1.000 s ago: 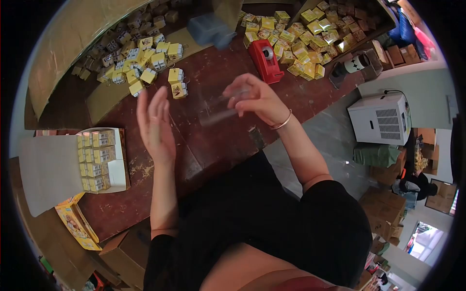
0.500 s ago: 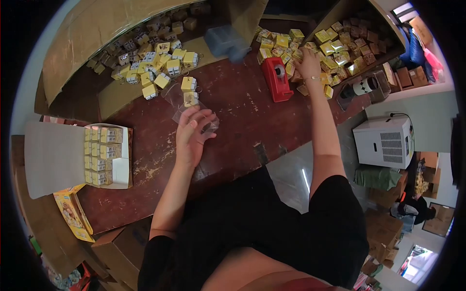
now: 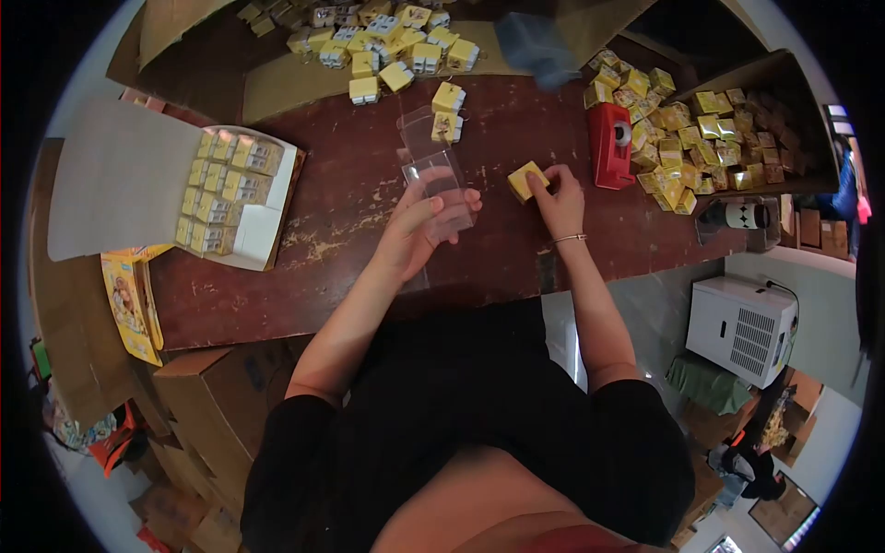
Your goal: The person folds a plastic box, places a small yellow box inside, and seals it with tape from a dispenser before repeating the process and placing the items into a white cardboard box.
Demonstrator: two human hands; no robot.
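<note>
You are at a worn, dark red table whose top is scratched pale in places. To your right a white unit with a vent grille stands on a grey floor, with a pale wall behind it. Stacked cartons sit low on your left, and far right there is what may be a bright window.

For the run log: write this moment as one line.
left hand: holds clear plastic sleeve | right hand: grips small yellow box on wooden table | nearby: red tape dispenser, white carton of boxes
</note>
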